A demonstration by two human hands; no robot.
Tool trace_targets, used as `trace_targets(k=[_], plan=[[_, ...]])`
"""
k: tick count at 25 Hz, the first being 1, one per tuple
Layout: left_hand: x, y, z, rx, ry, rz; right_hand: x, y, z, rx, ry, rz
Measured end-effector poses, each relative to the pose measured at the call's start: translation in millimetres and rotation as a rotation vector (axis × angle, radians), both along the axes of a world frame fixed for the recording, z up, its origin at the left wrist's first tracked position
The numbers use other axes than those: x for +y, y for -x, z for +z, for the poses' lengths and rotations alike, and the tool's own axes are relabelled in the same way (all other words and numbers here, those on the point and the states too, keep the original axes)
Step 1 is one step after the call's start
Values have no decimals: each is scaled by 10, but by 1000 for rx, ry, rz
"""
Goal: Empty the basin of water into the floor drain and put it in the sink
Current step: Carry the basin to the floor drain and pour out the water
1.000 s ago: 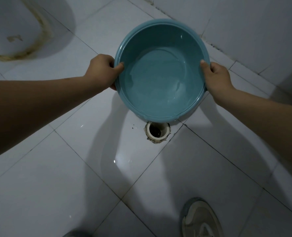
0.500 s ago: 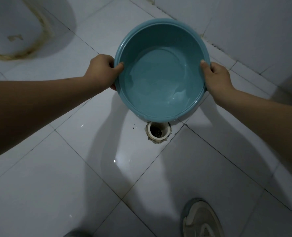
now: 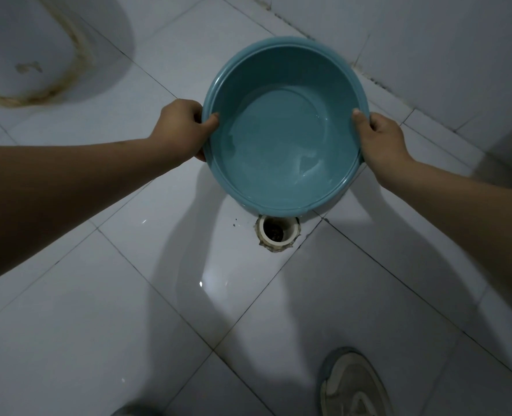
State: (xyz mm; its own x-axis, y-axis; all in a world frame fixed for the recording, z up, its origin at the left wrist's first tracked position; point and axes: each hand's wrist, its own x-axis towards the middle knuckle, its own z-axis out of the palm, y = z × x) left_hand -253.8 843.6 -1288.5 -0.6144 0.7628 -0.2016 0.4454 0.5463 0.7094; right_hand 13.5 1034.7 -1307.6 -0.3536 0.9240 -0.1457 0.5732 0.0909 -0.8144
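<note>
A round teal plastic basin (image 3: pixel 284 70) hangs above the white tiled floor, with shallow water pooled toward its near side. My left hand (image 3: pixel 180 127) grips its left rim, thumb inside. My right hand (image 3: pixel 379 136) grips the right rim the same way. The basin's near edge sits just above the round floor drain (image 3: pixel 276 233), whose far part it hides. The sink is out of view.
The stained base of a white fixture (image 3: pixel 23 55) stands at the upper left. A tiled wall (image 3: pixel 429 40) runs along the upper right. My shoe (image 3: pixel 352 385) is on the floor tiles (image 3: pixel 98 325) at the bottom right, another shoe tip at the bottom edge.
The basin has dipped slightly toward me and the water has shifted to its near side. Both hands keep the same grip on the rim.
</note>
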Motion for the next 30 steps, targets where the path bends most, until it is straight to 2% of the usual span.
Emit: trace_targets(k=[30], plan=[[-85,-56,-120,37,-26,-43,-55,-109,-39,-58,-36,53]])
